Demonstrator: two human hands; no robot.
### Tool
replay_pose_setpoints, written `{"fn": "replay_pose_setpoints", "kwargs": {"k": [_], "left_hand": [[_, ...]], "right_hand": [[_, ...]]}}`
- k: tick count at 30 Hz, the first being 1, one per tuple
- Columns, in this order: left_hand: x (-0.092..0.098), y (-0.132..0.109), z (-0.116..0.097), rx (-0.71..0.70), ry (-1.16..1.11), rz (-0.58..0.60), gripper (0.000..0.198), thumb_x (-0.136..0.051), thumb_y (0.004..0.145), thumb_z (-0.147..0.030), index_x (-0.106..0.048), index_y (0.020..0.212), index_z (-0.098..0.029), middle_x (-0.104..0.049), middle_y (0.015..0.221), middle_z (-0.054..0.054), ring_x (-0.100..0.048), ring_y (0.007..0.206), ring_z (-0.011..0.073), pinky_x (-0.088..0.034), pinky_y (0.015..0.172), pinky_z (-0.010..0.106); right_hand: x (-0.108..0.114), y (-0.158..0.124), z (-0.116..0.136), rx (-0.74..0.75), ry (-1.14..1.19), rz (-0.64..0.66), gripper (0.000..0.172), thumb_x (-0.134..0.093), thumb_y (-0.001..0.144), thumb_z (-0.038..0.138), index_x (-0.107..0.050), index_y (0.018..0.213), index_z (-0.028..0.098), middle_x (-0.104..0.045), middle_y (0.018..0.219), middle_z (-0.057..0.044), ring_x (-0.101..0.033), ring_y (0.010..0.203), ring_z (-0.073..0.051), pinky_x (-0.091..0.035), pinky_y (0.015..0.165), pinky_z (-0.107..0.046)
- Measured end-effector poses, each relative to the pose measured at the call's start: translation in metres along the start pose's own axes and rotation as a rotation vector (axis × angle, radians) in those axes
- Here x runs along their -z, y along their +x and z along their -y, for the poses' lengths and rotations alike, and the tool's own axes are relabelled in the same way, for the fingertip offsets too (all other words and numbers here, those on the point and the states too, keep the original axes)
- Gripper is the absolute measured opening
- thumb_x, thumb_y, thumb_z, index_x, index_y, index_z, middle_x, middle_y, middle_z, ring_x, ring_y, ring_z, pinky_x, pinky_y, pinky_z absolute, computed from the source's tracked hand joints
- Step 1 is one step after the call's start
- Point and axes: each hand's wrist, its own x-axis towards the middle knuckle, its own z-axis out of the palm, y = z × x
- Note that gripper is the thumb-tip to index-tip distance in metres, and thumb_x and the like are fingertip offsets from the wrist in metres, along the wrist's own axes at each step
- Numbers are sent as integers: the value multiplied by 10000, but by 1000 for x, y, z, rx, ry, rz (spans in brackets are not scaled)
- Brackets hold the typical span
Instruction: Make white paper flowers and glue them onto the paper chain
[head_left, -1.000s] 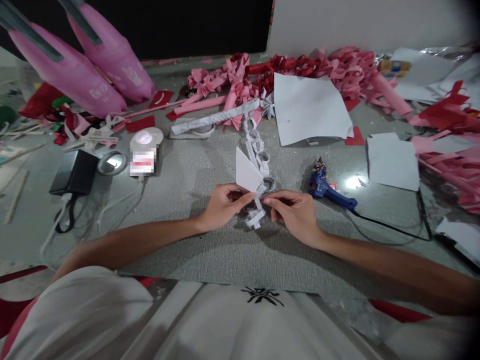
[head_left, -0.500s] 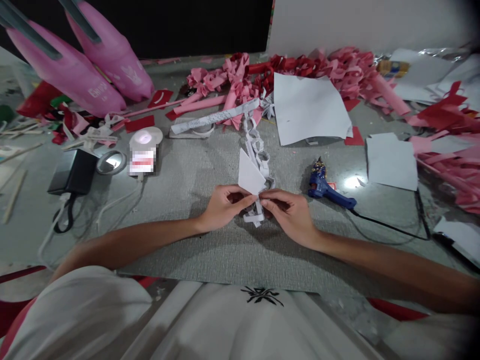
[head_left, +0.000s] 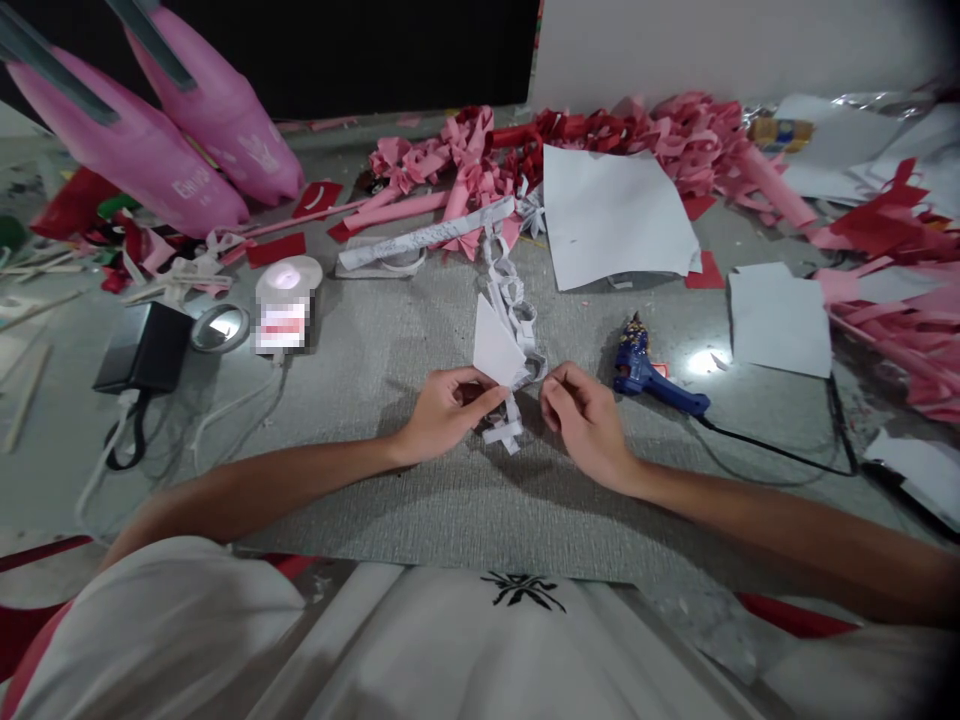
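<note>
Between the thumb and fingers of my left hand (head_left: 451, 412) is the lower corner of a folded white paper piece (head_left: 496, 342), its flat pointed face tilted up. A curled white paper strip chain (head_left: 513, 290) runs behind and beside it across the table, and its lower end comes out below my left fingertips. My right hand (head_left: 585, 418) is just right of the paper, apart from it, fingers curled in and thumb against them; anything inside them is hidden. To its right lies a blue glue gun (head_left: 651, 378), nozzle pointing away from me.
Pink and red paper decorations (head_left: 585, 135) line the back. White sheets (head_left: 619, 220) and a rolled paper tube (head_left: 427, 235) lie before them. Left are pink bottles (head_left: 142, 150), a black box (head_left: 142, 345), a round lamp (head_left: 291, 275) and cables. The glue gun's black cord (head_left: 780, 455) trails right.
My right hand has let go of the paper and moved a little to the right, fingers curled. My left hand keeps its pinch on the folded piece.
</note>
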Motion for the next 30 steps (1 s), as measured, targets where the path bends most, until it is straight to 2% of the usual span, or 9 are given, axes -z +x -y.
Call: {"fn": "replay_pose_setpoints", "kwargs": {"k": [3,6,8,11,14,18,20,24,30], "left_hand": [[0,0,1,-21,1,-2,339,-802,889,-471,-770,856,-136,-703,681,30,-549,516,84,-412,472,196],[0,1,2,-39,1,1,324,-805,890,-457,-774,861,-136,-702,679,27,-552,517,83,-416,473,192],[0,1,2,-44,-4,2,309,-808,891,-440,-773,860,-135,-707,687,27,-555,521,81,-422,478,190],[0,1,3,-52,-9,2,275,-805,900,-410,-774,865,-140,-721,716,26,-567,539,77,-433,494,184],[0,0,4,-55,-14,10,252,-798,911,-394,-780,881,-144,-733,745,29,-582,563,78,-444,509,181],[0,1,6,-49,-19,17,258,-802,907,-398,-787,893,-141,-741,752,37,-601,575,87,-458,516,185],[0,1,7,-44,-27,18,267,-803,906,-407,-788,894,-140,-739,745,37,-607,574,91,-463,515,188],[0,1,6,-42,-36,23,272,-795,912,-413,-787,902,-141,-737,749,35,-603,568,87,-466,516,188],[0,1,3,-40,-23,26,282,-789,917,-415,-780,902,-134,-732,749,39,-589,563,82,-454,507,184]], "right_hand": [[0,-1,-4,-40,22,12,471,-557,1059,518,-459,698,232,-440,571,48,-419,507,-108,-331,490,-273],[-1,-1,-4,-60,47,12,511,-571,1048,537,-427,665,231,-419,530,57,-394,469,-97,-309,464,-266],[-1,-1,-2,-37,23,20,491,-584,1046,526,-474,677,222,-469,522,52,-429,468,-93,-336,475,-257],[0,0,2,-13,36,43,375,-642,1022,503,-618,797,204,-582,569,34,-497,480,-94,-373,476,-241],[0,1,2,-42,85,40,324,-697,987,494,-686,868,193,-641,606,20,-505,458,-87,-381,436,-226],[-2,1,-1,-58,150,25,291,-732,962,469,-747,921,181,-749,765,-37,-619,526,-112,-475,430,-227],[-3,2,-2,-42,191,17,266,-724,970,445,-761,958,182,-772,851,-55,-676,597,-129,-538,461,-237],[-4,3,-2,-35,241,0,225,-751,952,404,-761,1007,186,-768,877,-52,-710,670,-138,-615,525,-249],[-4,1,-3,-82,306,10,210,-813,899,370,-698,961,205,-762,854,-39,-769,751,-185,-652,549,-272]]}}
